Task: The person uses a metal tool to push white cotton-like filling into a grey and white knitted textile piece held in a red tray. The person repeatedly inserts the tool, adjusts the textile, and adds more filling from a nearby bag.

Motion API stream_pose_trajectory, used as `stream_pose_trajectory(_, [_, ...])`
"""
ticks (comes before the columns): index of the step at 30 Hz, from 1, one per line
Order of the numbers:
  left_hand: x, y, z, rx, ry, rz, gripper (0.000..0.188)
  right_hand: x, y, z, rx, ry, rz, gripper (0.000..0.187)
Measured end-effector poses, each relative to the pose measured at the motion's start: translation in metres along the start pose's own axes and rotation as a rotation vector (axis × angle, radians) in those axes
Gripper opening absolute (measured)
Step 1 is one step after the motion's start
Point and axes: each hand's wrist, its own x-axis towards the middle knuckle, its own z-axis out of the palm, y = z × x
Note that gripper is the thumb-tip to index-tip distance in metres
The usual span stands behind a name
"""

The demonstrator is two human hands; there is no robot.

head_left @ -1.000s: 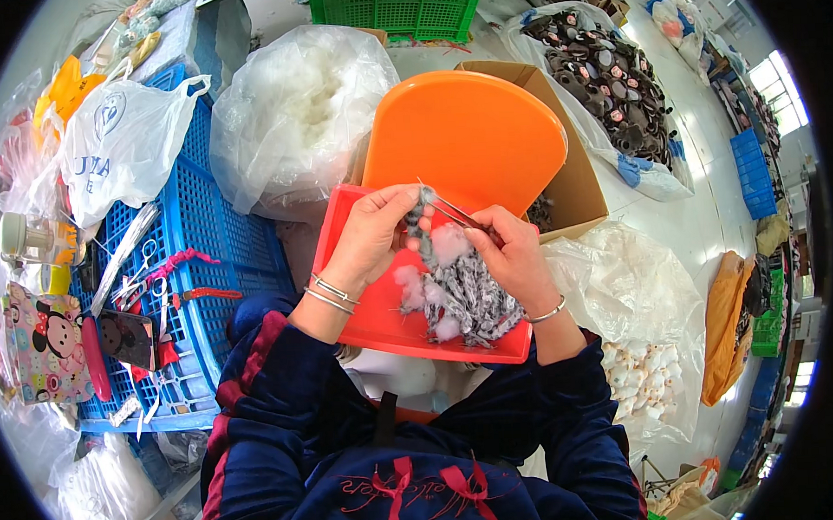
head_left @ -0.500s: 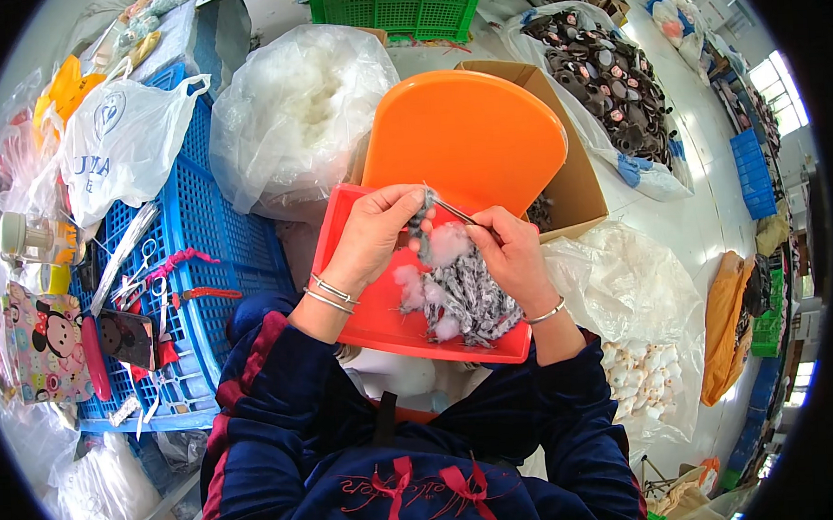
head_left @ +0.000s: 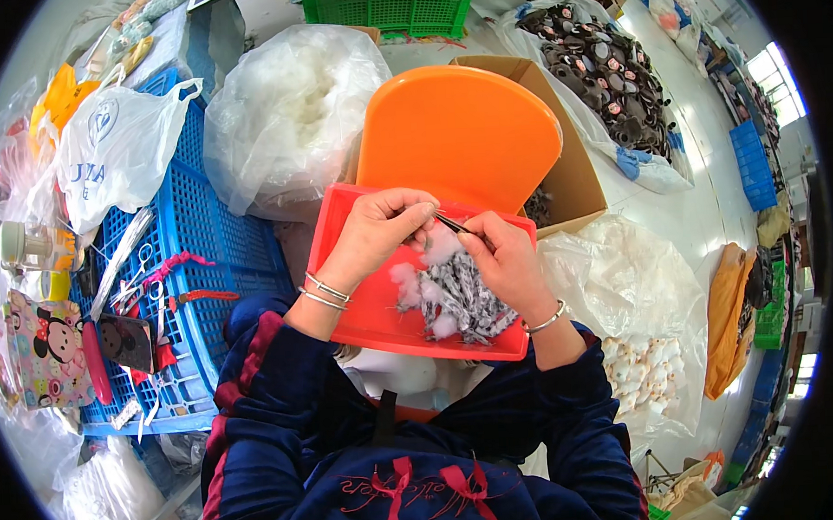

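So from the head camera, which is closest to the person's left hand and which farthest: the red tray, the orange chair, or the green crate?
1. Red tray: directly under the left hand.
2. Orange chair: just beyond the hand, behind the tray.
3. Green crate: farthest, at the top edge of the view.

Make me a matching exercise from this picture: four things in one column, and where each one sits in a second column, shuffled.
Things:
1. red tray
2. blue crate
3. cardboard box
4. grey pieces

Places:
A. behind the orange seat, to the right
B. on the person's lap
C. piled in the tray, under both hands
D. to the person's left, with scissors on it

Pairs: 1-B, 2-D, 3-A, 4-C
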Motion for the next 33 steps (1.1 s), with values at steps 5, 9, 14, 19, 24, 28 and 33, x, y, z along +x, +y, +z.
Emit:
stream_pose_trajectory(5, [-0.002,0.005,0.005,-0.121,0.026,-0.062,0.018,0.0,0.006,0.004,0.091,0.026,0.038,0.01])
stream_pose_trajectory(9, [-0.003,0.004,0.002,-0.029,0.02,-0.103,0.019,0.002,0.006,0.006,0.095,0.099,0.012,0.01])
stream_pose_trajectory(14, [-0.004,-0.002,0.007,-0.028,0.008,-0.072,0.019,0.006,0.009,0.0,0.297,0.089,0.082,0.012])
stream_pose_trajectory(19, [-0.004,-0.004,0.008,-0.032,-0.003,-0.024,0.02,0.011,0.006,-0.001,0.616,0.112,0.261,0.015])
stream_pose_trajectory(24, [-0.005,-0.007,0.012,0.028,-0.051,-0.05,0.02,0.016,-0.002,0.012,0.592,0.099,0.204,0.011])
stream_pose_trajectory(28, [-0.007,-0.002,0.014,0.069,-0.014,-0.065,0.02,0.017,0.016,0.011,0.41,0.133,0.096,0.012])
stream_pose_trajectory(33, [-0.005,0.002,0.0,0.325,-0.154,-0.097,0.02,0.016,0.019,0.006,0.57,0.203,0.234,0.013])
